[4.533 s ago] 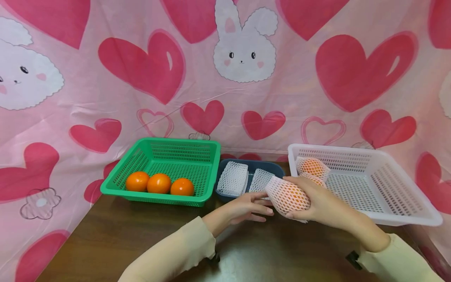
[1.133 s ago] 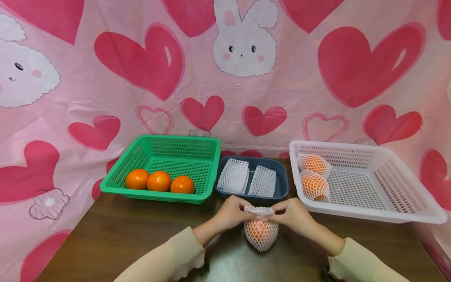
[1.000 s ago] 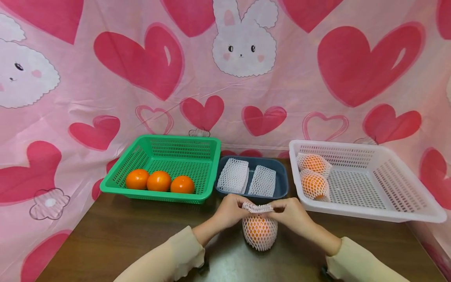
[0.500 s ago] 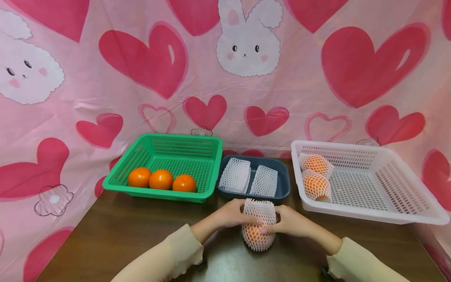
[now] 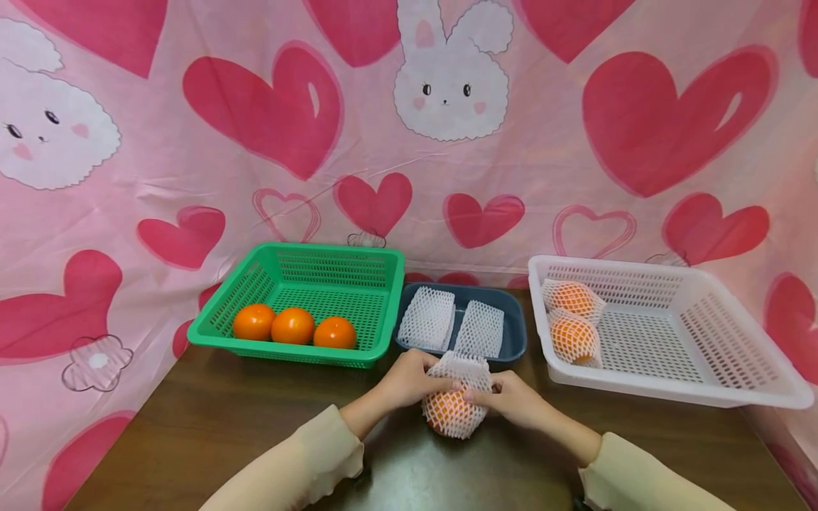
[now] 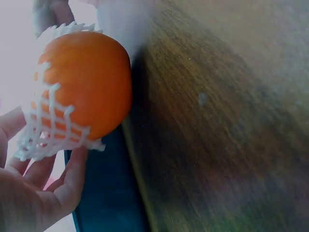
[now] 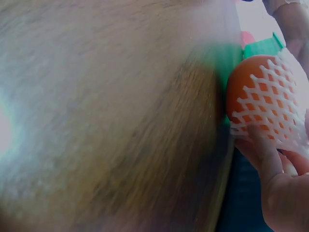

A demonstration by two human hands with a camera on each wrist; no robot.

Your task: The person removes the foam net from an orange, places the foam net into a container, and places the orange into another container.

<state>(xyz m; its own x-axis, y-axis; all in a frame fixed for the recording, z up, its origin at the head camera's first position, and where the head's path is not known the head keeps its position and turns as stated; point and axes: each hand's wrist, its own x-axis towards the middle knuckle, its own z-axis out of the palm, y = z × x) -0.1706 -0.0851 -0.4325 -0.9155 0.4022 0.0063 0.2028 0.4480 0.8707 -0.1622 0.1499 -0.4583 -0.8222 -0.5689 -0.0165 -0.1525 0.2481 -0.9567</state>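
Observation:
Both hands hold one orange (image 5: 447, 410) in a white foam net sleeve (image 5: 461, 367), over the near middle of the table. My left hand (image 5: 407, 381) grips it from the left, thumb across the front. From the other side my right hand (image 5: 520, 399) holds it, its thumb also on the net. Loose net stands above the fruit, pointing toward the tray. In the left wrist view the orange (image 6: 89, 82) shows a bare, smooth underside beyond the net's jagged edge. The right wrist view has the net (image 7: 273, 101) covering most of its visible side.
A green basket (image 5: 332, 264) with three bare oranges (image 5: 292, 326) stands at the left. Behind the hands is a dark blue tray (image 5: 513, 337) holding folded foam nets (image 5: 427, 318). At the right, a white basket (image 5: 645, 348) contains two netted oranges (image 5: 574, 337).
Earlier my right hand alone held a netted orange near the white basket. Later both hands pinched the net's top edge; now they grip lower round the fruit, which has tilted and shifted slightly left.

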